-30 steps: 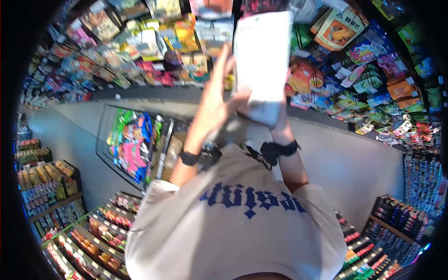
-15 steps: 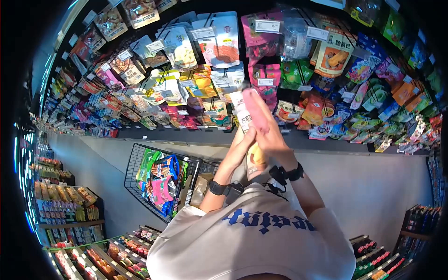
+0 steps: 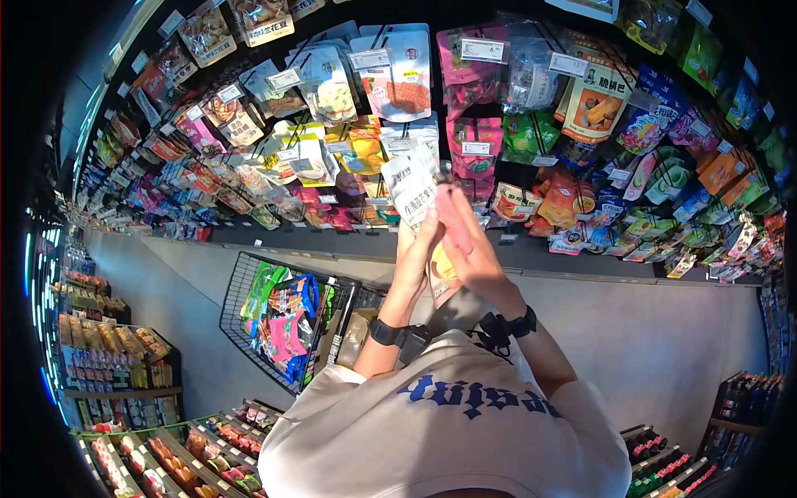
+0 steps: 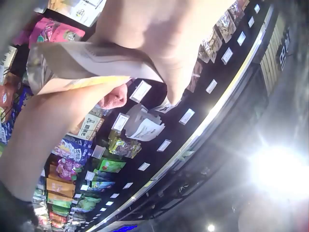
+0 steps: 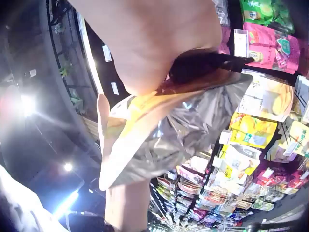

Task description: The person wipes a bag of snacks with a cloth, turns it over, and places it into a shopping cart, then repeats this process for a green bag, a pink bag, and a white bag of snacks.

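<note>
Both hands hold a pouch of dried mango upright in front of the chest. Its face is white with dark lettering, and a yellow picture sits lower down. The left hand grips one side, its thumb on the printed face. On the other side the right hand holds the pouch, slanting across it and hiding much of the front. The right wrist view shows the pouch's crinkled silvery side below the right hand. In the left wrist view the pouch appears edge-on beneath the left hand.
A wall of hanging snack bags with price tags rises ahead. A black wire cart holding several colourful bags stands on the floor at the left. Slanted bins of packaged goods lie behind at lower left, with more shelves at lower right.
The pouch has come down from in front of the shelf toward the chest and turned, so its printed face shows. The right hand has moved across the pouch. Lately its top has tipped left.
</note>
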Action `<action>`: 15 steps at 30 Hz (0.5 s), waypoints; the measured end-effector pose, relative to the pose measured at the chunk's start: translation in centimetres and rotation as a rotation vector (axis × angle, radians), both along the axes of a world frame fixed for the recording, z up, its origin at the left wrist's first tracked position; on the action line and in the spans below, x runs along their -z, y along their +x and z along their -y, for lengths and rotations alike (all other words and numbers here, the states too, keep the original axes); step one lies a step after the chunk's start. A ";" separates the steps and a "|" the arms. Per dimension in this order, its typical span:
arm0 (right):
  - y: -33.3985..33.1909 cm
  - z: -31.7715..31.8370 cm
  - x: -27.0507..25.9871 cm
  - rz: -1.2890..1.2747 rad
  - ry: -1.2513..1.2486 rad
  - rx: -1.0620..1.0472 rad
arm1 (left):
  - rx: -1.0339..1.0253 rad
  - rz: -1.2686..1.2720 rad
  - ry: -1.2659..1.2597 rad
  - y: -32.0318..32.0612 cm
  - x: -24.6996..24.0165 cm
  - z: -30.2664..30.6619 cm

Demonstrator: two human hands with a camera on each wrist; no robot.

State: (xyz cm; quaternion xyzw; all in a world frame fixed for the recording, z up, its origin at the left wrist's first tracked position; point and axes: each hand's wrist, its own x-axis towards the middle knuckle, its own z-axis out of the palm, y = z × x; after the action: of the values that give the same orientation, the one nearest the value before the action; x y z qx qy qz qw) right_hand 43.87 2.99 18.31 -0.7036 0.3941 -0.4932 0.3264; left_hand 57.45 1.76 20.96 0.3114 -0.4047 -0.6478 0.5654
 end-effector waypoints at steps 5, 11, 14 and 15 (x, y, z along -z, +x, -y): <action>0.7 -1.9 -0.7 -0.013 0.055 -0.140 | -0.086 0.134 -0.050 0.3 1.7 1.3; -1.0 -2.0 1.8 0.484 0.454 -0.248 | 0.007 -0.003 0.072 0.8 2.5 2.2; -2.0 -1.6 3.4 0.597 0.381 0.025 | -0.017 0.114 0.055 1.8 2.5 2.4; -2.6 -1.7 3.5 0.597 0.380 0.025 | -0.011 0.254 0.017 2.1 2.7 2.4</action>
State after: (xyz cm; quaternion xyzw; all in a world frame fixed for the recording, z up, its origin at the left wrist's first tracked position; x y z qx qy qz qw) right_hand 41.27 4.64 14.77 -0.4502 0.3748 -0.5989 0.5461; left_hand 59.60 -0.61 18.30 0.3978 -0.4657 -0.6034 0.5107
